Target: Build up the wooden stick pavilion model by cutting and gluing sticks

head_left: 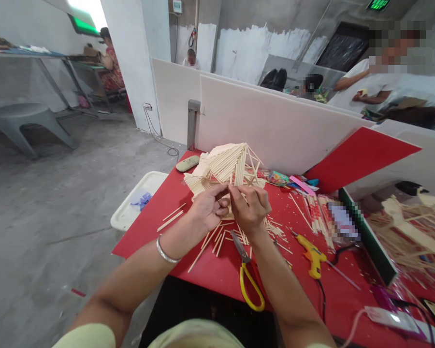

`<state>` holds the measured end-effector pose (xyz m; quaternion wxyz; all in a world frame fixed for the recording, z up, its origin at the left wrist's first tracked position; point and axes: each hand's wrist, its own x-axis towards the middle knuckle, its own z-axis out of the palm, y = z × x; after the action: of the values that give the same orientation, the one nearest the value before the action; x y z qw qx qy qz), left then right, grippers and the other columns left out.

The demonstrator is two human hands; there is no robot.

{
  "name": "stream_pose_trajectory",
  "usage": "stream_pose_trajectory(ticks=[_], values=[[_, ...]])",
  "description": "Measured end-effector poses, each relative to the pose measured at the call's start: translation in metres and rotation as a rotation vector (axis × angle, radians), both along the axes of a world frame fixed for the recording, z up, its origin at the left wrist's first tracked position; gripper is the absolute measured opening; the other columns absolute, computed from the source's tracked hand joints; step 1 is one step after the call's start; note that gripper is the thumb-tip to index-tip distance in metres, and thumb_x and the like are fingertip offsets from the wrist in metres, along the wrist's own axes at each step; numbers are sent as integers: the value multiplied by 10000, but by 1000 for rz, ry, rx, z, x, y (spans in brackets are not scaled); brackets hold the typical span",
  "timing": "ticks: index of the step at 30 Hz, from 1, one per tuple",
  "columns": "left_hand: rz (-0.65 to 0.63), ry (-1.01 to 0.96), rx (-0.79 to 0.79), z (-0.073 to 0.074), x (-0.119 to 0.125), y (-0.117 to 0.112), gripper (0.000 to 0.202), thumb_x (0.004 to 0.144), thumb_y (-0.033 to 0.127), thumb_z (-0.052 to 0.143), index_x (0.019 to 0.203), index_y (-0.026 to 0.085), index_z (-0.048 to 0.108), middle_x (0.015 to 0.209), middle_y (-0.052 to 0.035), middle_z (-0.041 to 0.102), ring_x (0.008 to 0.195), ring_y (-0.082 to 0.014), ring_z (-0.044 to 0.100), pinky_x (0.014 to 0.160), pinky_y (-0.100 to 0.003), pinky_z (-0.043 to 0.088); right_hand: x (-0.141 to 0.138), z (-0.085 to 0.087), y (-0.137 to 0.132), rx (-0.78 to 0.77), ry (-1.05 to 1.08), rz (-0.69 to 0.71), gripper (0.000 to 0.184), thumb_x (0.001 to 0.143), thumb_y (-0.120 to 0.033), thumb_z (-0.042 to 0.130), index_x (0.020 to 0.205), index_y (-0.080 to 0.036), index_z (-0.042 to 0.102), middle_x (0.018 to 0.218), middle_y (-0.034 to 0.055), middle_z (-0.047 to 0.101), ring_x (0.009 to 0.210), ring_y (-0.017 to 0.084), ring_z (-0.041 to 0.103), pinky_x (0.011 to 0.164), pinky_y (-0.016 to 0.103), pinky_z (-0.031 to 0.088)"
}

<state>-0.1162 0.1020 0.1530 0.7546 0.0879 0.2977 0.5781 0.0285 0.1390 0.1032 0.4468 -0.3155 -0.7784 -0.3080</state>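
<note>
Thumb and forefinger are pinched nearly together on both the left hand [207,210] and the right hand [252,208], fingertips practically meeting. From where I'm standing I can't tell if there's a thin stick caught between them, and the left's other fingers are loosely curled. Right behind those fingertips sits the stick model [223,164], a little house-looking thing with a slatted slanted roof, at the far edge of the red table [210,275]. Can't tell if the fingers actually touch it, they block the view.

Loose sticks [217,241] are fanned out below the hands, and the scissors [243,275] with yellow handles lie just left of the right forearm. Past that arm there's a yellow glue gun [314,258] on its side, with bundled sticks [317,217] in red-marked wrapping farther back. A beige remote-looking thing [187,163] lies just left of the model.

Off the table's left side there's a white tub [121,215] with something blue-purple in it. White boards [261,125] stand behind everything, and beyond them a person in a white top [377,89] is at the right.
</note>
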Motion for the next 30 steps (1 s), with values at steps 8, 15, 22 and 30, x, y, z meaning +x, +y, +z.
stream_pose_trajectory(ticks=[8, 15, 22, 30], values=[[-53, -27, -17, -2, 1, 3, 143, 778, 174, 705, 792, 144, 566, 567, 60, 504, 379, -18, 385, 305, -122, 189, -2, -6, -4, -15, 53, -18, 395, 884, -221, 669, 1266, -319, 644, 989, 45, 718, 1012, 198, 587, 930, 345, 456], [-62, -52, -4, -3, 1, 4, 181, 751, 174, 731, 784, 142, 556, 581, 61, 524, 365, -4, 351, 306, -126, 177, -6, -7, -7, -47, 113, -17, 396, 877, -214, 673, 1256, -327, 648, 997, 44, 715, 1026, 207, 581, 924, 357, 458], [-45, 1, -11, -2, 2, 0, 179, 741, 207, 739, 787, 153, 575, 536, 65, 508, 358, -20, 369, 320, -136, 166, -10, -6, -10, -33, 150, -17, 379, 858, -209, 695, 1225, -301, 663, 971, 50, 716, 1003, 219, 585, 910, 367, 469], [-13, 112, -52, 4, 7, -1, 218, 721, 253, 767, 769, 157, 577, 573, 50, 555, 361, -19, 357, 338, -159, 139, -9, -9, -10, -37, 163, -58, 331, 874, -237, 676, 1199, -299, 672, 975, 55, 712, 1001, 215, 588, 923, 365, 461]])
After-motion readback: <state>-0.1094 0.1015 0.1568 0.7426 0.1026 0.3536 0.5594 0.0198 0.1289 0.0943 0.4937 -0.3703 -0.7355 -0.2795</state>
